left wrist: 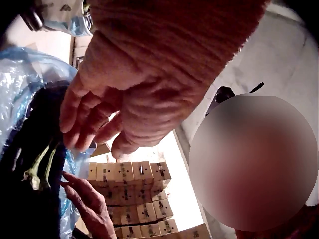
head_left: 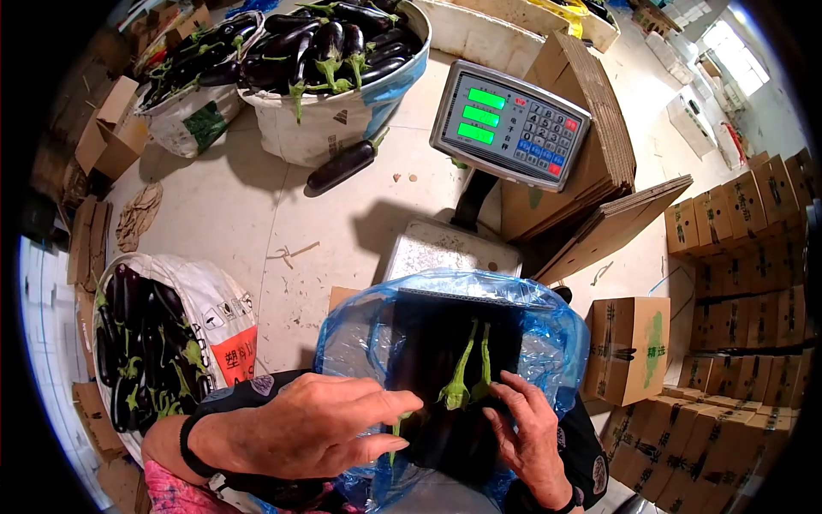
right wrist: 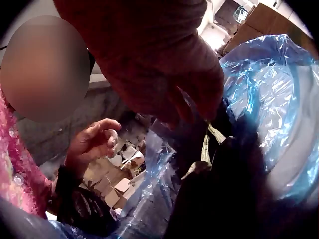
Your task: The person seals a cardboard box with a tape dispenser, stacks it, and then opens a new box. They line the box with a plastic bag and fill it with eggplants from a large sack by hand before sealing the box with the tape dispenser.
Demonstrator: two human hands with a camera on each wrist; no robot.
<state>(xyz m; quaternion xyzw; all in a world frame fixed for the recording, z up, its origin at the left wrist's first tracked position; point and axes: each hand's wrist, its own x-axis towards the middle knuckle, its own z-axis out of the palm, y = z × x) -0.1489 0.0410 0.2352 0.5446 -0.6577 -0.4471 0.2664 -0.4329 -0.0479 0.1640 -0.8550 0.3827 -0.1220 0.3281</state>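
Dark eggplants (head_left: 449,441) lie packed inside a blue plastic bag (head_left: 548,321) in front of the person. Two long green stems (head_left: 456,390) stand out against the dark skins, side by side. At the right side of the pack, the right hand (head_left: 527,433) has its fingertips right by the stem end of an eggplant, fingers only loosely bent. The left hand (head_left: 312,427) hovers over the left side, fingers stretched forward and thumb apart, holding nothing. In the left wrist view, the left hand (left wrist: 129,94) shows a bare palm. Deep shadow hides most of the pack's inside.
A platform scale (head_left: 512,124) with lit green displays stands just beyond the bag. Sacks of eggplants (head_left: 295,128) stand at the back left, and another sack (head_left: 227,317) is at the left. Flattened cardboard (head_left: 591,128) leans behind the scale; stacked cartons (head_left: 728,445) line the right.
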